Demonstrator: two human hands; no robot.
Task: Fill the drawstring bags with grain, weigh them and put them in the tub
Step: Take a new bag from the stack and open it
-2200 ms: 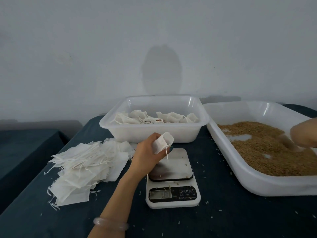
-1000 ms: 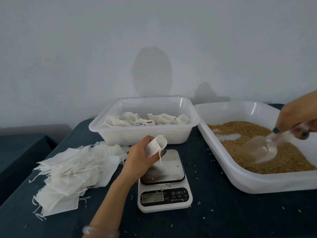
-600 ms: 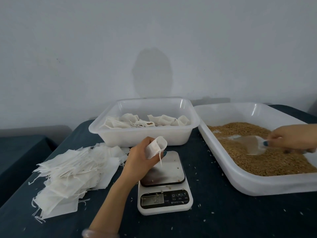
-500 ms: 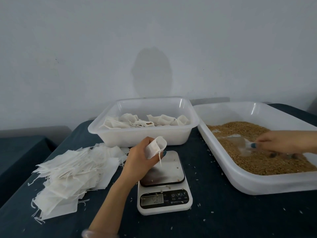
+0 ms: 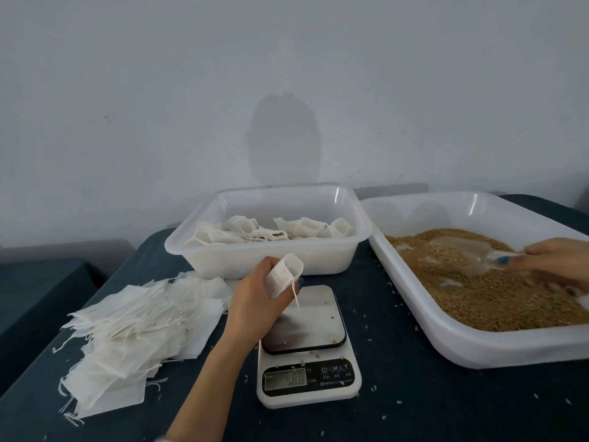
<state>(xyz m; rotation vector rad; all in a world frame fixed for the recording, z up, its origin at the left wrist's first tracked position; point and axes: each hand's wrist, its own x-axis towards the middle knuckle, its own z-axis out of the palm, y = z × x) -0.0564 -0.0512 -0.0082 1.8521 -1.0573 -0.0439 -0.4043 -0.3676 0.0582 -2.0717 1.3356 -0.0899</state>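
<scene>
My left hand (image 5: 255,298) holds a small white drawstring bag (image 5: 283,274) upright with its mouth open, above the back left of the white kitchen scale (image 5: 307,349). My right hand (image 5: 554,261) grips the handle of a clear plastic scoop (image 5: 462,253), whose bowl lies in the brown grain (image 5: 478,291) inside the large white tray (image 5: 478,349) at the right. Behind the scale stands the white tub (image 5: 271,260) with several filled bags (image 5: 271,232) in it.
A loose pile of flat empty bags (image 5: 134,330) lies on the dark cloth left of the scale. Stray grains dot the cloth and the scale's plate. A grey wall rises behind the table; a second dark surface sits lower at the far left.
My right hand brought the scoop down into the tray and pushed it leftward through the grain. My left hand kept the open bag above the scale.
</scene>
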